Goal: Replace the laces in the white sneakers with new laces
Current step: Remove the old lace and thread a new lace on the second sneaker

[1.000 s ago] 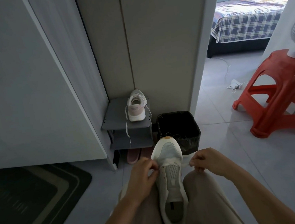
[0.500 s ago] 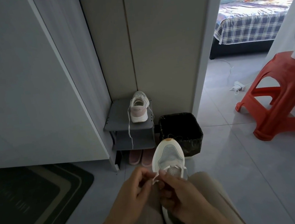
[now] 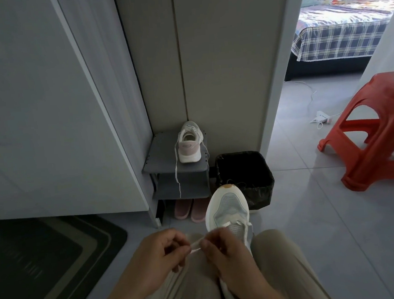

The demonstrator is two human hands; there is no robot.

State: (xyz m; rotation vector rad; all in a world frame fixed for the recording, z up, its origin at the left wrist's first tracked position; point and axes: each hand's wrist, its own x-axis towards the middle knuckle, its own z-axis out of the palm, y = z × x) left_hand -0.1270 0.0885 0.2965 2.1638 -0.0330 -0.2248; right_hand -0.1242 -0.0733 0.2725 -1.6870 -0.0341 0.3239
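White sneaker (image 3: 227, 208), toe far, is lying wedged between the knees (image 3: 279, 249) for steadiness; left hand (image 3: 157, 255) and right hand (image 3: 226, 254) are pinching its lace (image 3: 196, 246), probably evening the ends.

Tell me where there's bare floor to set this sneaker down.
Widest bare tile lies to your right, between the black bin, the red stool and your right knee. A narrower strip runs left, between the mat and your left leg. Straight ahead is crowded: shoe rack, slippers and bin. The left hand and right hand both pinch the lace.
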